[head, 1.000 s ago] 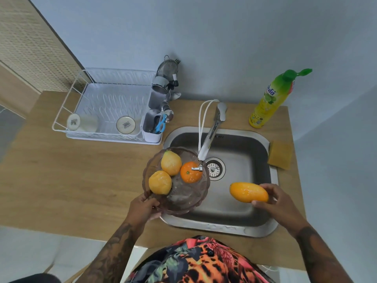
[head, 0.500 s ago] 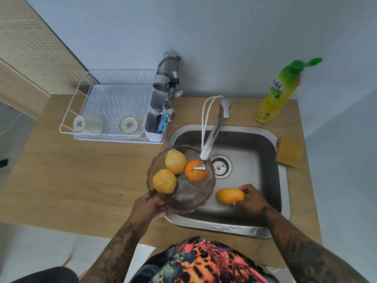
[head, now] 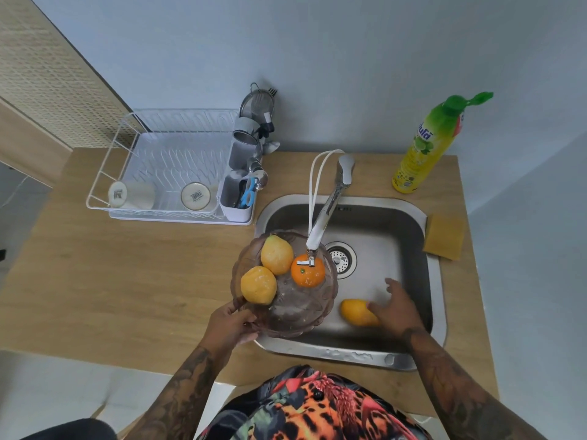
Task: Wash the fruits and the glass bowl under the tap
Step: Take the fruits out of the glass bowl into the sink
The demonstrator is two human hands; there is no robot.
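The left hand [head: 229, 325] grips the glass bowl's [head: 305, 315] rim; the right hand [head: 395, 308] — fingers spread — rests loosely on the mango [head: 355, 312] in the sink [head: 409, 227].

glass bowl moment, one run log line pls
left hand grips glass bowl | right hand open over mango in sink

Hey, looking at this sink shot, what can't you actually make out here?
- Head view, tap: too blurred to tell whether water is running.
- Mango: its right end is hidden under the right hand; whether the fingers grip it or merely rest on it is unclear.
- Glass bowl: near rim covered by the left hand.
- Utensil caddy: contents too small and crowded to identify.
- Bottle: label print too small to read.
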